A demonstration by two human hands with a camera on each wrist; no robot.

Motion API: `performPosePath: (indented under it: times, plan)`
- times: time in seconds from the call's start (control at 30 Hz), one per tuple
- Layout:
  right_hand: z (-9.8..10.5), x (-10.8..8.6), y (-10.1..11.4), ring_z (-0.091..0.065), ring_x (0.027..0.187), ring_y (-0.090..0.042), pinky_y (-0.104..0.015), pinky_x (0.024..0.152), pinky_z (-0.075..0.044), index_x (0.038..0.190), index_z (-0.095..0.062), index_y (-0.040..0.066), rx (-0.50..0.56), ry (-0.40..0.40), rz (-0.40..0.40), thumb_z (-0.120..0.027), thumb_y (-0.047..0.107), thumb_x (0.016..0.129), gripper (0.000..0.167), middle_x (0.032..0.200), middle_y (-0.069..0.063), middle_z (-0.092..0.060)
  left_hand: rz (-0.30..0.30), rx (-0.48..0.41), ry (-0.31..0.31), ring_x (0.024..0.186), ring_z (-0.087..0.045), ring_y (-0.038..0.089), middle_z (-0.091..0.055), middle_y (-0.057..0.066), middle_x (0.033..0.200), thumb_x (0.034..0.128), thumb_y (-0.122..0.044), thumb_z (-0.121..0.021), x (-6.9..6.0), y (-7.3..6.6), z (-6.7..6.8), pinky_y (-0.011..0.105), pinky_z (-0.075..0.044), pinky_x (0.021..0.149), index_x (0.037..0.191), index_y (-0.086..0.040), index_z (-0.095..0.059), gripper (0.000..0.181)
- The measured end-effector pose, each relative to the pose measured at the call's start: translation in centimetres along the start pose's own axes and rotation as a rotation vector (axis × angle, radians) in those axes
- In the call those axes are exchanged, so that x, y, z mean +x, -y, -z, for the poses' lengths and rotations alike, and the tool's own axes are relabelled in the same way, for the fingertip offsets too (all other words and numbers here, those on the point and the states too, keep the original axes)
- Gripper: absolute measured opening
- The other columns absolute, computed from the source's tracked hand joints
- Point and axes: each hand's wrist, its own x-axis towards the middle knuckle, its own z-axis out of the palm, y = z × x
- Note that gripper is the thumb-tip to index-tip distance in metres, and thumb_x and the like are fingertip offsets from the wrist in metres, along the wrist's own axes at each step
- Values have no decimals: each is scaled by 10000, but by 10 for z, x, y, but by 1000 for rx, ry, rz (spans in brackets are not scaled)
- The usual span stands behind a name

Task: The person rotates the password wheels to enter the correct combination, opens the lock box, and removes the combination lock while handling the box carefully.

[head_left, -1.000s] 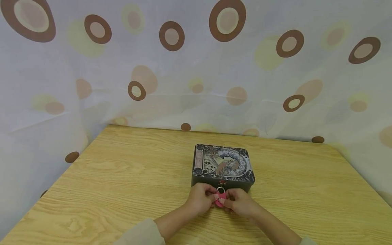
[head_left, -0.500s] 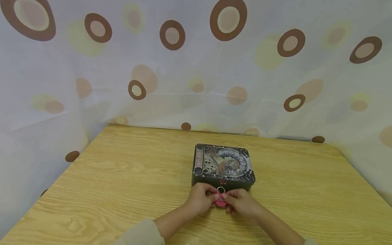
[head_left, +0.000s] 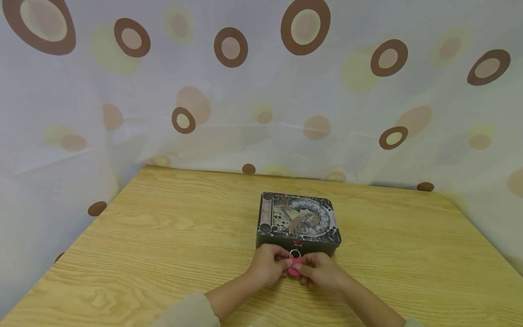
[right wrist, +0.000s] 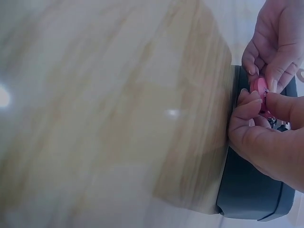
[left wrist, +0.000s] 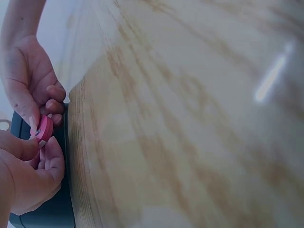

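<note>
A pink combination padlock (head_left: 294,270) with a silver shackle (head_left: 295,252) is at the front of a dark box (head_left: 300,218) with a picture on its lid. From the left, my left hand (head_left: 267,267) pinches the padlock's body between thumb and fingers. My right hand (head_left: 324,272) grips its right side, the thumb lying across the face and covering part of the dials. In the left wrist view, the padlock (left wrist: 46,127) shows edge-on between both hands. Small number wheels (right wrist: 265,93) show in the right wrist view. Whether the shackle passes through the red latch (head_left: 297,243) is unclear.
The box stands on a wood-grain table (head_left: 171,227), right of its middle. Behind the table and along its sides hangs a pale curtain (head_left: 229,95) with brown and yellow circles. Light sleeves (head_left: 189,311) cover the forearms.
My right thumb slid up to the padlock's top edge half a second ago, baring the dials, and has come back down over the face. The left hand and box have stayed in place.
</note>
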Motion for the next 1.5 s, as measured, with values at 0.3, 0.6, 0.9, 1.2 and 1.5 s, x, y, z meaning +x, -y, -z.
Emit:
performPosePath:
  times: [0.3,0.6,0.9,1.2,1.5]
  plan:
    - [-1,1,1,-447,576,-78,-157,479,-375,847,-553,-90,28,-22,22,-556,55,890,151,614,44,-487,-24,13,0,552,-546,108,-632,163,691,813,89,-615,0,1,0,199,-524,488,812,141,-629,53]
    - [0,0,1,-491,610,-79,-177,512,-434,920,-576,-135,12,-27,17,-510,76,927,221,638,42,-523,-8,-2,2,572,-579,127,-641,166,712,820,69,-623,2,2,0,224,-544,510,830,134,-633,67]
    - [4,-1,0,-520,621,-77,-203,549,-461,978,-584,-123,23,0,-23,-441,125,971,287,643,39,-553,-11,-6,7,582,-599,151,-646,178,723,821,63,-626,1,3,0,237,-553,517,834,138,-634,76]
    - [2,-1,-1,-527,634,-84,-214,552,-469,988,-574,-129,-10,-3,-20,-498,117,940,262,660,26,-563,-6,-4,8,574,-591,144,-643,173,717,823,63,-624,2,3,0,240,-550,513,834,137,-633,76]
    - [-1,0,-1,-500,627,-86,-191,538,-446,906,-571,-114,9,-26,1,-536,81,903,199,656,18,-537,-4,-11,7,587,-598,148,-645,175,722,822,64,-625,2,2,1,243,-555,521,834,138,-633,75]
